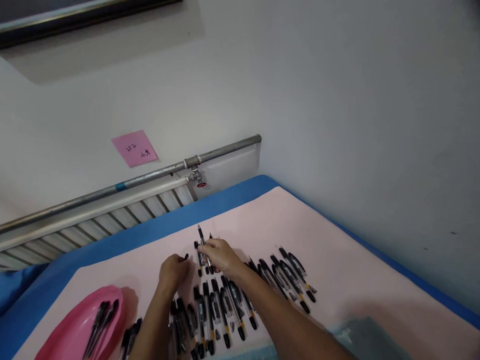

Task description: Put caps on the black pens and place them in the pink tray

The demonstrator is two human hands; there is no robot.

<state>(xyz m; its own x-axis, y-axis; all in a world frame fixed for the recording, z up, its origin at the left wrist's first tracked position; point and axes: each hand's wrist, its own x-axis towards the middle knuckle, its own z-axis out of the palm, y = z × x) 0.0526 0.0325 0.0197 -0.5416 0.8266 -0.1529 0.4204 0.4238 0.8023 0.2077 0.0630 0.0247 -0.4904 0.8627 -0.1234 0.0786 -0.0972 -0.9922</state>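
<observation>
My right hand (222, 255) is closed round a clear-barrelled pen (201, 233) with a black grip, its tip pointing up and away from me. To its left, my left hand (173, 272) pinches a small black piece (186, 256), which looks like a pen cap; most of it is hidden by the fingers. A few pens (199, 263) lie between and under the hands. Nearer to me, a row of black-capped gel pens (216, 305) spreads over the pink sheet, partly behind my forearms. More pens (292, 275) lie to the right of my right forearm.
A pink oval basin (52, 341) at the left holds a few pens (98, 326). Other pens (129, 339) lie beside it. The pink sheet (346, 281) covers a blue-edged table (240, 189) against the walls. Behind stand a radiator (123, 218) and a pipe with a valve (196, 176).
</observation>
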